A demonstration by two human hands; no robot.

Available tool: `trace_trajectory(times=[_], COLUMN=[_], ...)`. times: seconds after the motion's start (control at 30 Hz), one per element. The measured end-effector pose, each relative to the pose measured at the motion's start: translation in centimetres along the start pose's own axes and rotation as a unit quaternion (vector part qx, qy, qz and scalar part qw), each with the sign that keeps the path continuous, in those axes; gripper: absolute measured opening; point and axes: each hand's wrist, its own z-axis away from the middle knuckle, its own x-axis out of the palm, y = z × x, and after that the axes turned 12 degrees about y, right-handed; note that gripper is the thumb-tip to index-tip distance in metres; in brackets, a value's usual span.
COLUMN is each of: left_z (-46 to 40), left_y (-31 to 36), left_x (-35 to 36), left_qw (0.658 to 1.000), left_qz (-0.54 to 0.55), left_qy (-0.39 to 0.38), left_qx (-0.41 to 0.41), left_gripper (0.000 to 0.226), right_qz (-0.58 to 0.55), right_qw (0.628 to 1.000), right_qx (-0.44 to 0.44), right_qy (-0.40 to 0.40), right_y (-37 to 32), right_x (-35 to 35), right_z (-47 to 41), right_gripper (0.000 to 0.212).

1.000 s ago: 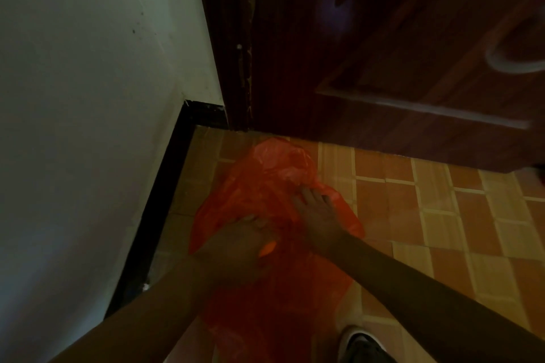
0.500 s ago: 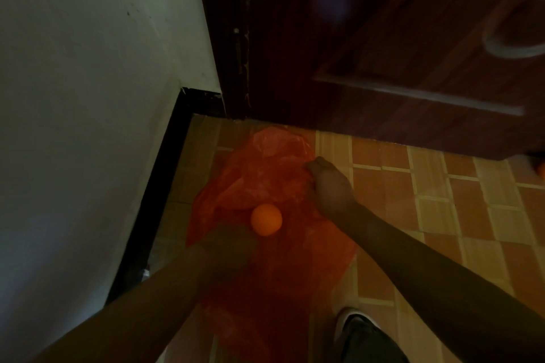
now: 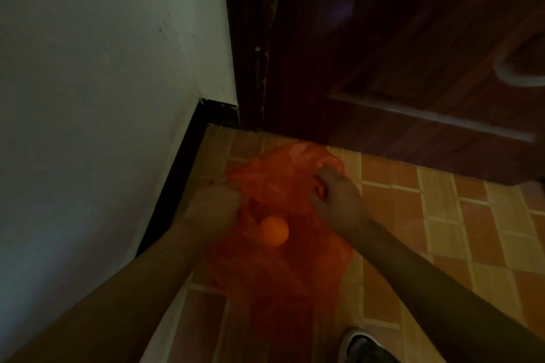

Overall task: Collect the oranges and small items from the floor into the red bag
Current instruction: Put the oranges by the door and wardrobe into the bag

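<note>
So the left hand [image 3: 216, 203] let go of the orange [image 3: 274, 230] a moment ago and now it's bunched on the red bag's [image 3: 283, 274] left edge, fingers curled into the plastic. Right hand [image 3: 333, 197] grips the far rim too. Orange sits between them, inside the bag I think, so they're likely spreading the mouth. Tiled floor [image 3: 442, 230], dim corner, white wall [image 3: 103, 68], dark wooden door [image 3: 398, 53], shoe [image 3: 362, 348] at the bottom.

Shoe [image 3: 364, 348] cut off by bottom edge; left hand [image 3: 216, 206] blurred.
</note>
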Motion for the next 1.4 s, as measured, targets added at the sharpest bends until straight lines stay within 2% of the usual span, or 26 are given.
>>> trace_trajectory(times=[0.1,0.23,0.3,0.4,0.53,0.63,0.73,0.83,0.9,1.03,1.2,1.3,1.4], left_z=[-0.5,-0.1,0.0,0.0,0.1,0.2,0.0,0.0,0.2,0.8,1.5,1.4,1.1], left_y=[0.7,0.6,0.3,-0.4,-0.4,-0.1,0.0,0.6,1.6,4.0,5.4,5.4,4.7], left_x=[-1.9,-1.9,-1.7,-1.5,-1.3,-1.4,-2.0,-3.4,-4.4,-5.5,-5.3,-4.4,-3.9], left_qw=[0.995,0.993,0.991,0.992,0.990,0.989,0.991,0.986,0.979,0.974,0.971,0.987,0.989], left_qz=[-0.058,-0.028,-0.037,-0.066,-0.060,-0.049,-0.045,-0.001,0.040,0.069,0.052,0.010,0.031], left_qy=[0.080,0.115,0.128,0.104,0.126,0.142,0.123,0.167,0.196,0.196,0.192,0.140,0.147], left_qx=[0.033,0.002,-0.012,-0.037,-0.034,-0.015,-0.013,-0.005,0.023,0.093,0.134,0.081,-0.011], left_gripper=[0.020,0.013,0.011,0.015,0.008,0.007,0.030,0.045,0.044,0.038,0.035,0.052,0.056], right_qz=[-0.060,-0.080,-0.104,-0.131,-0.161,-0.211,-0.219,-0.210,-0.215,-0.248,-0.311,-0.333,-0.341], right_qw=[0.997,0.990,0.979,0.967,0.959,0.946,0.953,0.967,0.968,0.958,0.930,0.917,0.915], right_qx=[-0.005,0.039,0.083,0.101,0.081,0.089,0.099,0.113,0.119,0.140,0.184,0.210,0.212], right_qy=[-0.040,-0.112,-0.155,-0.191,-0.220,-0.232,-0.182,-0.090,-0.044,0.036,0.073,0.062,0.038], right_y=[-3.7,-6.0,-6.3,-6.4,-6.4,-6.3,-6.1,-5.9,-5.9,-5.7,-6.2,-6.3,-6.7], right_x=[1.2,1.5,1.0,0.9,2.2,2.8,3.3,3.5,3.3,3.1,3.3,3.4,3.4], right_z=[1.7,2.1,1.8,1.5,1.3,1.2,1.0,0.2,-0.5,-1.9,-3.5,-3.8,-3.6], right_gripper=[0.043,0.066,0.066,0.047,0.016,0.008,0.006,0.006,0.009,0.023,0.025,0.023,0.014])
